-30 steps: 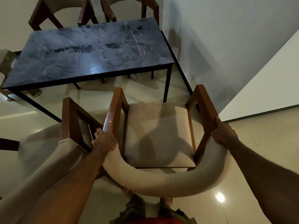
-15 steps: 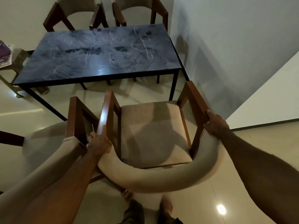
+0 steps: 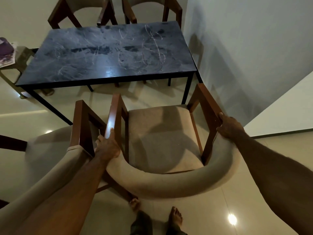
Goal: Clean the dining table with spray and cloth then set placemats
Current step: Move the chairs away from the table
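The dining table (image 3: 108, 53) has a dark marble-like top on black legs and stands ahead of me, bare. Between me and it is a wooden armchair (image 3: 160, 138) with a beige seat and curved padded back. My left hand (image 3: 107, 146) grips its left armrest where it meets the back. My right hand (image 3: 228, 126) grips the right armrest. No spray bottle, cloth or placemats are in view.
A second armchair (image 3: 81, 126) stands pulled out close on the left, touching my left forearm. Two more chairs (image 3: 115, 12) sit at the table's far side. A small stool with purple items (image 3: 6, 51) is at far left. A wall (image 3: 245, 48) runs along the right. My bare feet (image 3: 175, 217) are below.
The chair in my hands has slid back away from the table toward me, and my view has tilted so more of the table, far chairs and the stool show.
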